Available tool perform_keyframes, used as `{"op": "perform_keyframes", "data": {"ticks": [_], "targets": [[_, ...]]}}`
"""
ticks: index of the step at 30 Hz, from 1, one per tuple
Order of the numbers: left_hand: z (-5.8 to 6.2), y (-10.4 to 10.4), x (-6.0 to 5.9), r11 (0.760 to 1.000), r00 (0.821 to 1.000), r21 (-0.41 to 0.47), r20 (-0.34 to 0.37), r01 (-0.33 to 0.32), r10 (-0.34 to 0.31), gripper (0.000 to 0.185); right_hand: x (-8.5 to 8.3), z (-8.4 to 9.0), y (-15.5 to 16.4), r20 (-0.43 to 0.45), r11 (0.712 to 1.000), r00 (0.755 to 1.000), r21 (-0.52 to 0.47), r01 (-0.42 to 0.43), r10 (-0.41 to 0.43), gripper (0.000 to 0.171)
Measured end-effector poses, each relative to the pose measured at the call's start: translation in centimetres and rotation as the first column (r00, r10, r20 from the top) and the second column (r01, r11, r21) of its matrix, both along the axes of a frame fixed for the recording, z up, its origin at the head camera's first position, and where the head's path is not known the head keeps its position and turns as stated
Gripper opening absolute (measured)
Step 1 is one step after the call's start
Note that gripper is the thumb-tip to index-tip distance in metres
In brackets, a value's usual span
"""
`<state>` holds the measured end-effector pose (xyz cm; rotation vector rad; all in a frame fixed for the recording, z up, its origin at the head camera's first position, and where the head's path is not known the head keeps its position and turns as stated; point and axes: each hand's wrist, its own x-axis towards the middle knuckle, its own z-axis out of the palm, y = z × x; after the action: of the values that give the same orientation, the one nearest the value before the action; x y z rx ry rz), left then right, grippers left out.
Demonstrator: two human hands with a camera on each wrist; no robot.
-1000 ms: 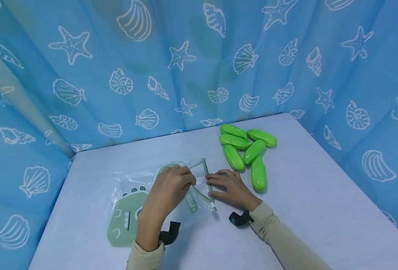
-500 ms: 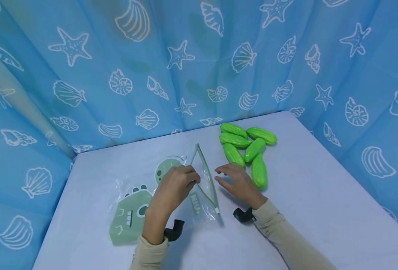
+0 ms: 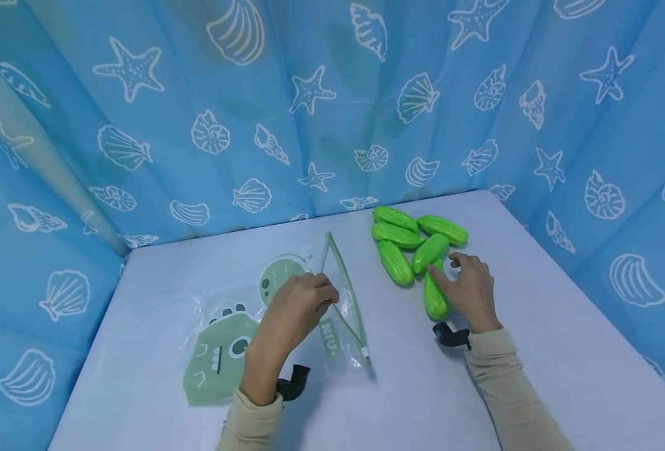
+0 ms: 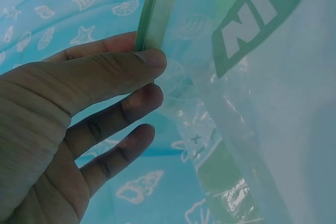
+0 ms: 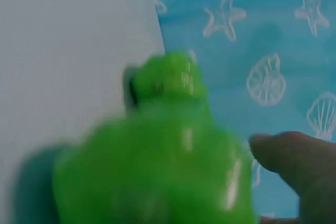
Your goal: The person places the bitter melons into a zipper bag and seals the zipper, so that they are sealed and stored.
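A clear zip bag [image 3: 210,363] with a green cartoon print lies on the table, its mouth held apart toward the right. My left hand [image 3: 301,307] pinches one green rim [image 4: 149,14] of that mouth between thumb and index finger; the other fingers are spread apart in the left wrist view. My right hand [image 3: 472,293] is at the right side of the nearest glossy green cucumber [image 3: 435,299], thumb and fingers apart. Whether it touches the cucumber is unclear. Blurred green cucumbers [image 5: 157,166] fill the lower right wrist view, with a fingertip [image 5: 278,153] beside them.
Several more green cucumbers [image 3: 395,235] lie in a cluster at the back right of the white table [image 3: 377,407]. A blue curtain [image 3: 332,125] with white shells and starfish hangs behind the table and along its sides.
My right hand has let go of the bag's far rim and moved right to the nearest cucumber. The left hand keeps its pinch on the bag, whose mouth now stands wider.
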<state>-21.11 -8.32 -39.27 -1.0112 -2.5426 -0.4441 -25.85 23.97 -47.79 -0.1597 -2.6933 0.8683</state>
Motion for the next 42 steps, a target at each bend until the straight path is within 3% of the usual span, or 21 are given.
{"op": "perform_keyframes", "data": {"ticks": [3, 7, 14, 18, 21, 26, 29, 32, 38, 42], "targets": [[0.1, 0.0, 0.0, 1.0, 1.0, 0.003, 0.003, -0.009, 0.009, 0.017, 0.0, -0.4, 0.9, 0.112, 1.0, 0.994, 0.024, 0.016, -0.019, 0.074], [0.1, 0.1, 0.1, 1.0, 1.0, 0.011, 0.013, -0.011, 0.011, 0.017, -0.2, -0.7, 1.8, 0.245, 1.0, 0.969, 0.012, -0.02, 0.016, 0.081], [0.1, 0.2, 0.0, 1.0, 1.0, -0.011, 0.019, -0.016, 0.016, 0.018, -0.1, -0.4, 2.5, 0.387, 0.992, 0.917, -0.114, -0.055, 0.095, 0.087], [0.2, 0.2, 0.0, 1.0, 0.999, -0.016, 0.03, -0.017, 0.017, 0.018, 0.2, 0.3, 2.6, 0.423, 0.967, 0.895, -0.25, -0.037, 0.143, 0.088], [0.2, 0.2, 0.0, 1.0, 0.999, -0.013, 0.036, -0.021, 0.022, 0.017, 0.5, 1.1, 2.7, 0.404, 0.93, 0.897, -0.367, -0.02, 0.178, 0.084], [0.0, 0.2, 0.0, 1.0, 0.999, -0.002, 0.039, -0.013, 0.013, 0.017, 0.9, 2.3, 2.7, 0.275, 0.871, 0.942, -0.49, -0.037, 0.194, 0.074], [-0.1, 0.2, -0.1, 1.0, 0.999, 0.007, 0.038, 0.002, -0.002, 0.017, 1.0, 3.0, 2.1, 0.186, 0.841, 0.964, -0.537, -0.064, 0.192, 0.072], [-0.2, 0.2, -0.2, 1.0, 1.0, 0.009, 0.029, 0.009, -0.009, 0.017, 1.2, 3.7, 1.1, 0.109, 0.83, 0.975, -0.549, -0.104, 0.194, 0.069], [-0.2, 0.2, -0.2, 1.0, 1.0, 0.018, 0.028, 0.007, -0.008, 0.017, 1.3, 5.5, -1.1, 0.02, 0.805, 0.97, -0.562, -0.191, 0.244, 0.053], [-0.3, 0.1, -0.2, 1.0, 1.0, 0.025, 0.029, 0.006, -0.006, 0.017, 1.1, 6.1, -2.5, 0.001, 0.781, 0.959, -0.58, -0.23, 0.283, 0.052]]}}
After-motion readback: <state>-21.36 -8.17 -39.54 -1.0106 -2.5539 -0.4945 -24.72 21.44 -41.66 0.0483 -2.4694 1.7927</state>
